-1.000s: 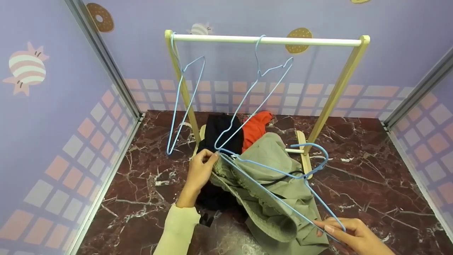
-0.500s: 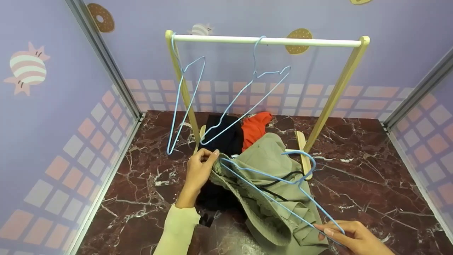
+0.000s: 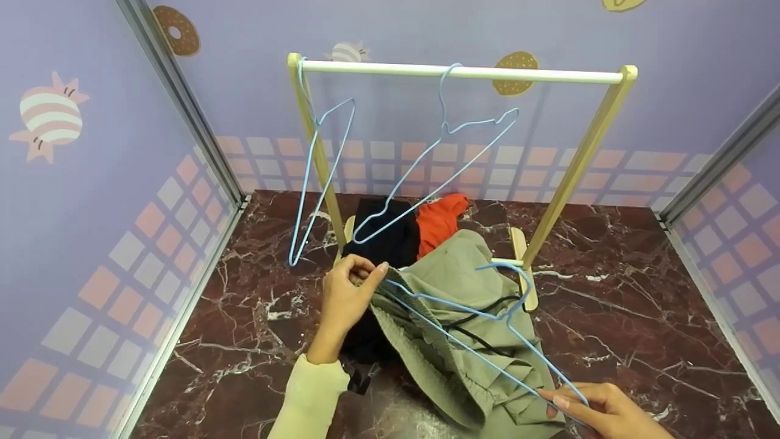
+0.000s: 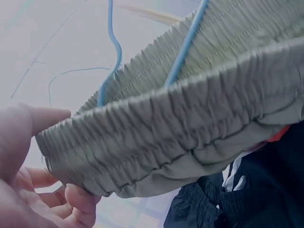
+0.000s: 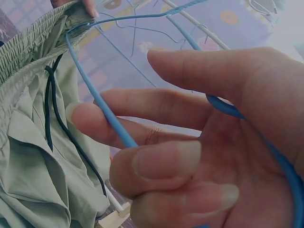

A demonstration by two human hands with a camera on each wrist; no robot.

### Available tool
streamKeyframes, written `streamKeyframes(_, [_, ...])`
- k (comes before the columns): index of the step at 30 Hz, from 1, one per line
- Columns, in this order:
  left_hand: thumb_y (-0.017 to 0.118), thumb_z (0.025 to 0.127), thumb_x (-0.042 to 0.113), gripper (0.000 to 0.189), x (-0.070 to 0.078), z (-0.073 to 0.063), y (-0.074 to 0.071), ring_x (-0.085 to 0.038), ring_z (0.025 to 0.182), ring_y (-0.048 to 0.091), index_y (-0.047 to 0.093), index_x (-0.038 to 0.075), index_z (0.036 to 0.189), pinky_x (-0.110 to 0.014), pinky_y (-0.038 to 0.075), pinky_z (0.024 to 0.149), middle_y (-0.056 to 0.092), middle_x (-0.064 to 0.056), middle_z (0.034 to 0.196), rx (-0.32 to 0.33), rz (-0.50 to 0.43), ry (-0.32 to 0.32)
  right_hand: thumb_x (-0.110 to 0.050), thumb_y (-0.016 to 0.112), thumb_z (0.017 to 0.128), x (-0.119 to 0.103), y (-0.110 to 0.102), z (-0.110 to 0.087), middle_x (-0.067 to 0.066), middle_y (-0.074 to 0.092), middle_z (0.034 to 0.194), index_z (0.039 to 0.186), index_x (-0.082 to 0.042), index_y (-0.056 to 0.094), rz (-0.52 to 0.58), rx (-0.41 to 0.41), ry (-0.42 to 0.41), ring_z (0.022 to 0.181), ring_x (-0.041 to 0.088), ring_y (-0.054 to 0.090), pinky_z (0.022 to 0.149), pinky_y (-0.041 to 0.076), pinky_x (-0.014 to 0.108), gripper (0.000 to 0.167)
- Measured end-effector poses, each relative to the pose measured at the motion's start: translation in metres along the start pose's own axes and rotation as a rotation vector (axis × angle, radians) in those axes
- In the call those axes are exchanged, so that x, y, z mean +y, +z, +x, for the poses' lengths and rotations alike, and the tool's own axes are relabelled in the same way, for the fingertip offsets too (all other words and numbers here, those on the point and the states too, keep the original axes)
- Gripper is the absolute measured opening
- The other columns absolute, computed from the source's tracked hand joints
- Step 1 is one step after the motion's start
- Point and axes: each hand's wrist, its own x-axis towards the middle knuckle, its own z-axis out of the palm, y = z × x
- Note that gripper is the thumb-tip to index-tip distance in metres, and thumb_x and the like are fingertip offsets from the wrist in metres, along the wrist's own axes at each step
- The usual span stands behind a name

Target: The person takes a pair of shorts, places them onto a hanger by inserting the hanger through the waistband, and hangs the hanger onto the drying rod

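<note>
Green elastic-waist pants (image 3: 463, 256) with a black drawstring lie in front of me, their waistband raised and gaping. My left hand (image 3: 347, 296) pinches one side of the waistband (image 4: 161, 128) between thumb and fingers. A blue wire hanger (image 3: 502, 317) slants across the pants, hook up. In the left wrist view its far end dips inside the waistband, where the tip is hidden. My right hand (image 3: 600, 408) grips the hanger's near corner, beyond the pants' right side. In the right wrist view the hanger's wire runs between my curled fingers (image 5: 156, 166).
A small rack with a white rod (image 3: 469, 71) and wooden posts stands behind. Two blue hangers dangle from it, one at the left post (image 3: 308, 91), one mid-rod (image 3: 445, 128). Black clothing (image 3: 375, 225) and a red garment (image 3: 439, 222) lie beneath, on dark marbled surface.
The held hanger's far end has gone from over the waistband's edge to inside it, its hook shifting left and down. My left hand has moved slightly right with the waistband. The mid-rod hanger has swung.
</note>
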Motion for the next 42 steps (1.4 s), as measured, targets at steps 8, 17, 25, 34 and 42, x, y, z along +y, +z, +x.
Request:
streamKeyframes(8, [0.075, 0.081, 0.040, 0.023, 0.009, -0.007, 0.003, -0.014, 0.078, 0.062, 0.069, 0.017, 0.084, -0.029, 0.047, 0.072, 0.065, 0.000, 0.083, -0.026, 0.018, 0.063, 0.005, 0.041, 0.099, -0.002, 0.008, 0.006, 0.006, 0.069, 0.083, 0.116, -0.005, 0.067, -0.047, 0.061, 0.022, 0.035, 0.026, 0.025, 0.034, 0.036, 0.023, 0.033])
streamKeyframes(17, [0.074, 0.083, 0.032, 0.026, 0.011, -0.009, 0.006, -0.018, 0.102, 0.064, 0.072, 0.014, 0.103, -0.036, 0.048, 0.091, 0.069, -0.003, 0.106, -0.069, 0.018, 0.124, 0.007, 0.041, 0.098, -0.001, 0.011, 0.010, 0.001, 0.072, 0.095, 0.123, -0.002, 0.064, -0.065, 0.071, -0.011, 0.041, 0.024, 0.030, 0.043, 0.040, 0.023, 0.035])
streamKeyframes(25, [0.066, 0.090, 0.032, 0.030, 0.013, -0.011, 0.006, -0.020, 0.112, 0.064, 0.069, 0.017, 0.116, -0.039, 0.048, 0.097, 0.070, -0.002, 0.117, -0.193, 0.046, 0.097, 0.008, 0.038, 0.099, -0.001, 0.013, 0.019, 0.020, 0.052, 0.060, 0.117, -0.004, 0.067, -0.006, 0.027, -0.036, 0.034, 0.024, 0.034, 0.033, 0.038, 0.024, 0.036])
streamKeyframes(34, [0.065, 0.091, 0.034, 0.024, 0.015, -0.013, 0.009, -0.017, 0.101, 0.065, 0.071, 0.017, 0.108, -0.037, 0.050, 0.089, 0.069, -0.001, 0.106, -0.241, 0.035, 0.126, 0.007, 0.038, 0.099, -0.004, 0.015, 0.025, 0.017, 0.058, 0.067, 0.118, -0.004, 0.066, 0.005, 0.033, -0.028, 0.038, 0.026, 0.038, 0.035, 0.041, 0.027, 0.035])
streamKeyframes(42, [0.065, 0.091, 0.035, 0.022, 0.020, -0.014, 0.010, -0.017, 0.097, 0.065, 0.071, 0.019, 0.104, -0.037, 0.050, 0.087, 0.068, 0.000, 0.103, -0.253, 0.046, 0.153, 0.003, 0.040, 0.100, -0.008, 0.017, 0.027, 0.007, 0.063, 0.073, 0.116, -0.003, 0.067, -0.006, 0.068, 0.018, 0.040, 0.029, 0.038, 0.036, 0.042, 0.027, 0.031])
